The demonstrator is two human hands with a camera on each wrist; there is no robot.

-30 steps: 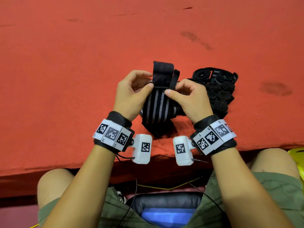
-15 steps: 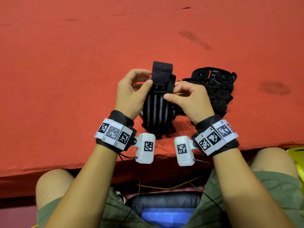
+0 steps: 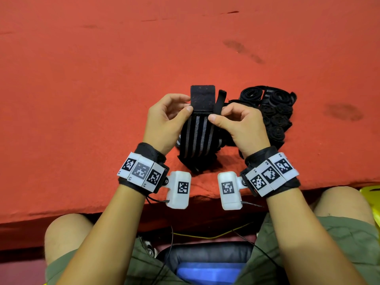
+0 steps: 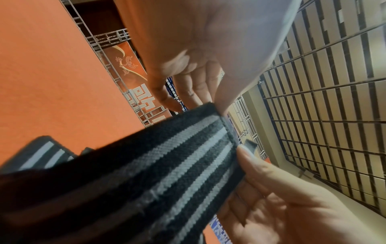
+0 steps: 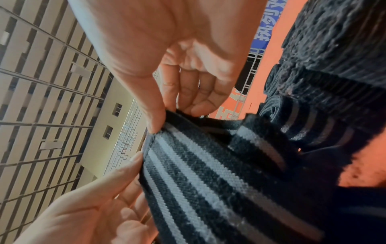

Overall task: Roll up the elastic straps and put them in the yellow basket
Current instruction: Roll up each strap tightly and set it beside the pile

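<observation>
Both hands pinched the striped strap: left hand and right hand at its edges. Its black end had risen beyond my thumbs; rolling could start.

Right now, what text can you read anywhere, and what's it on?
"R1", "R2", "R3": tags on the right wristband.
Too small to read: tags on the left wristband.
Cut off, unreadable: big characters on the orange box.
Blurred: white characters on the blue sign.

A storeroom or shop: wire-grid shelving holds printed cartons under a slatted ceiling.
</observation>
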